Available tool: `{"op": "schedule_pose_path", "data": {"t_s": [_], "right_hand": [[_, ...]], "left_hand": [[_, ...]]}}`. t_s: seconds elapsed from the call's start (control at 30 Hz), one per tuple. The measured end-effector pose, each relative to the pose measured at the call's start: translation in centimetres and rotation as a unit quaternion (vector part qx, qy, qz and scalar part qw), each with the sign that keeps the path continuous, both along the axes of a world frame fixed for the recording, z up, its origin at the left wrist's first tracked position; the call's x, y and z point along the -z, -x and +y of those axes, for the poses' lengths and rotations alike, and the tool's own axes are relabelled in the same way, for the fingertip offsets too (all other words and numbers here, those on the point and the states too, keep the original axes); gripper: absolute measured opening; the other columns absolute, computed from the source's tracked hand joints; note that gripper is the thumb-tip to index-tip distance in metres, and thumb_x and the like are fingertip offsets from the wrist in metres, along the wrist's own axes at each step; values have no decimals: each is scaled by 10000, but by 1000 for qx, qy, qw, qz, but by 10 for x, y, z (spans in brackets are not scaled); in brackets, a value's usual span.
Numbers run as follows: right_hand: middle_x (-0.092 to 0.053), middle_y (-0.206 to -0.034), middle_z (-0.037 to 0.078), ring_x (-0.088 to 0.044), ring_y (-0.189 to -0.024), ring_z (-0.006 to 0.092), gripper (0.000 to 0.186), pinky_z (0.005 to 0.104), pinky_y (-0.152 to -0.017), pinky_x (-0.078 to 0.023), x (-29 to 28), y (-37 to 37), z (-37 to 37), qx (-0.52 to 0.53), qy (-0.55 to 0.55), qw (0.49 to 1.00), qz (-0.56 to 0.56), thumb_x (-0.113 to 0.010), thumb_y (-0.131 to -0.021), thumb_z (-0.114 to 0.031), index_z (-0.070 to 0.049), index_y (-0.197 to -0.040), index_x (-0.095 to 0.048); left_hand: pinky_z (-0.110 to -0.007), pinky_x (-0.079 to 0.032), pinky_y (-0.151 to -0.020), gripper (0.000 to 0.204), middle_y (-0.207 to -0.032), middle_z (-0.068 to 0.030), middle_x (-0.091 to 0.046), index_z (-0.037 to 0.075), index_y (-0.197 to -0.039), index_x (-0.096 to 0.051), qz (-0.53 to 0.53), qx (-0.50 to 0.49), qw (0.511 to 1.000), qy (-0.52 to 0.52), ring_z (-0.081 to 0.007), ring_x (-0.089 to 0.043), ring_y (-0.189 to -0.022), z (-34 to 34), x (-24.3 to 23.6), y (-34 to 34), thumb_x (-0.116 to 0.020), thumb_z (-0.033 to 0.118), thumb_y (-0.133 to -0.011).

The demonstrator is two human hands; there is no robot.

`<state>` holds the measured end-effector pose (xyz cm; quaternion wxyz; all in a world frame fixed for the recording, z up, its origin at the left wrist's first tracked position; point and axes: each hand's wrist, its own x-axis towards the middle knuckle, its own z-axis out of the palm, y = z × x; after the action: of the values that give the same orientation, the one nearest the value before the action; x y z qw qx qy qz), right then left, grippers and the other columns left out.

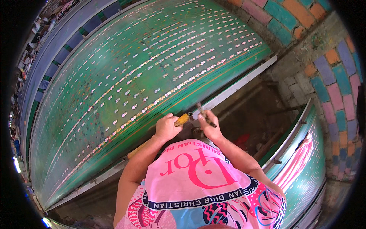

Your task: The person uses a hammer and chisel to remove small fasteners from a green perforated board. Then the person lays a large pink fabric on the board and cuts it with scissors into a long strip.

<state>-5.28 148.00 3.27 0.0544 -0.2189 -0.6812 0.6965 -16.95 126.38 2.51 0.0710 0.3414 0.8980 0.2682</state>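
Observation:
My left hand [166,127] is closed round a short piece with a yellow grip [182,120] and a small round metal end. In my right hand [210,129] is a dark metal rod-like tool [199,108], its upper end pointing away from me and another end sticking out below the fingers. I cannot make out the exact kind of either tool. Their ends are close together, above the near edge of a long green table [179,100]. Small pale printed-looking marks [156,91] lie in rows across the tabletop. Both fists hide part of what they hold.
A pale metal rail [244,84] runs along the table's near edge. Behind me on the right is a second green table [314,152] with pink striped cloth [295,162] on it. A painted brick wall [335,91] borders the right. Further blue-grey tables [68,38] stand on the far left.

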Motion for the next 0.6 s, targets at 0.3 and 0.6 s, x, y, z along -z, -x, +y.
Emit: {"op": "schedule_pose_path", "data": {"t_s": [0.3, 0.6], "right_hand": [[-628, -839, 53, -611, -780, 150, 213, 370, -715, -518, 27, 12, 3, -71, -84, 994, -15, -714, -1088, -201, -15, -1165, -644], [-621, -833, 208, -627, -749, 442, 223, 538, -703, -494, -17, -9, 11, -102, -426, 867, 238, -699, -1056, -235, -36, -1091, -607]], "left_hand": [[-492, -612, -798, 301, -939, -116, -702, 96, -974, -829, -3, -4, 1000, 5, -358, -745, -896, 3, -3, 0, -852, 354, -820], [-494, -614, -808, 313, -946, -131, -702, 93, -989, -832, -29, 3, 1000, 12, -360, -749, -917, -2, -8, -1, -862, 353, -817]]}}
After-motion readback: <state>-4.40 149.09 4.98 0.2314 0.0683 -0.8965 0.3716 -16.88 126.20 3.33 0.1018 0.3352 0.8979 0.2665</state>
